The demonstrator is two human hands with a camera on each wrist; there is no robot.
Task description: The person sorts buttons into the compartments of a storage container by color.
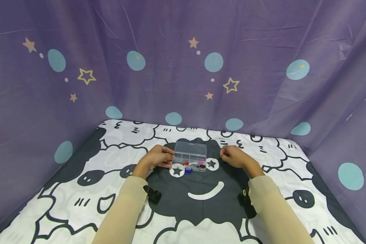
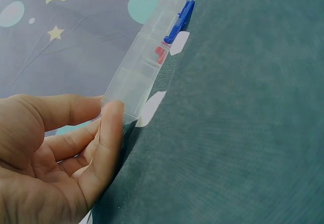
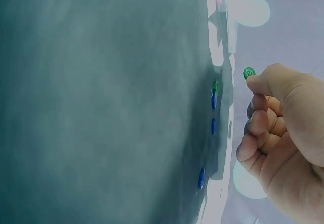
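Note:
A clear plastic compartment box (image 1: 181,158) stands with its lid (image 1: 190,148) raised. Red pieces (image 1: 186,163), pink pieces (image 1: 202,161) and dark pieces lie in its compartments, and a blue latch (image 2: 180,23) is on its front. My left hand (image 1: 157,157) grips the box's left end between thumb and fingers. To the right of the box, my right hand (image 1: 236,158) pinches a small green button (image 3: 249,73) between thumb and forefinger, above the cloth. Below that hand lie another green button (image 3: 216,85) and several blue buttons (image 3: 213,126).
A cloth with black and white cartoon sheep (image 1: 201,213) covers the table. Behind it hangs a purple curtain (image 1: 177,95) with stars and blue dots. Wrist cameras (image 1: 153,195) are strapped to both forearms.

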